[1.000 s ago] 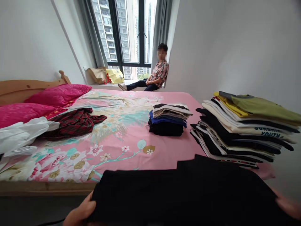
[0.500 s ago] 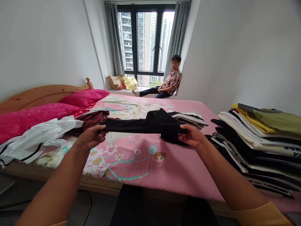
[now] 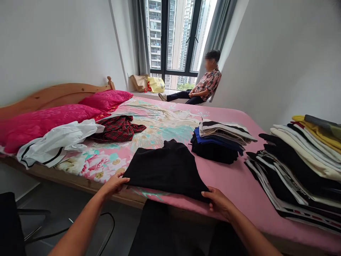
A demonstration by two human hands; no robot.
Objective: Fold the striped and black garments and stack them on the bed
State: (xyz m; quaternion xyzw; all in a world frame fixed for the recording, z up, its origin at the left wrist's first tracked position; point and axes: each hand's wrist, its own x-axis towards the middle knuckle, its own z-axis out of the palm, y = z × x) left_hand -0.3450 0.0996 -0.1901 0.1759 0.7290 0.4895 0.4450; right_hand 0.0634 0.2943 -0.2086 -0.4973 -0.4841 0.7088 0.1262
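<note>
A black garment [image 3: 165, 167] is spread at the near edge of the bed, its far end bunched up a little. Which kind of garment it is, I cannot tell. My left hand [image 3: 116, 184] pinches its near left corner between thumb and fingers. At the near right corner, my right hand [image 3: 216, 200] grips the cloth in the same way. Just beyond on the right sits a small pile of folded clothes [image 3: 221, 140], with striped, blue and black layers. A red plaid garment [image 3: 117, 128] lies crumpled to the left, beside a white garment with black trim [image 3: 60, 142].
A tall stack of folded clothes [image 3: 298, 170] stands at the bed's right side. Pink pillows [image 3: 55, 119] rest against the wooden headboard [image 3: 77, 90]. Someone [image 3: 207, 83] sits on the window ledge near a yellow bag [image 3: 156, 84]. A black cable [image 3: 113, 227] runs over the floor.
Both hands have come down and nearer with the black garment, from stretched in the air to laid on the bed. The view has turned, uncovering the plaid garment and the small pile.
</note>
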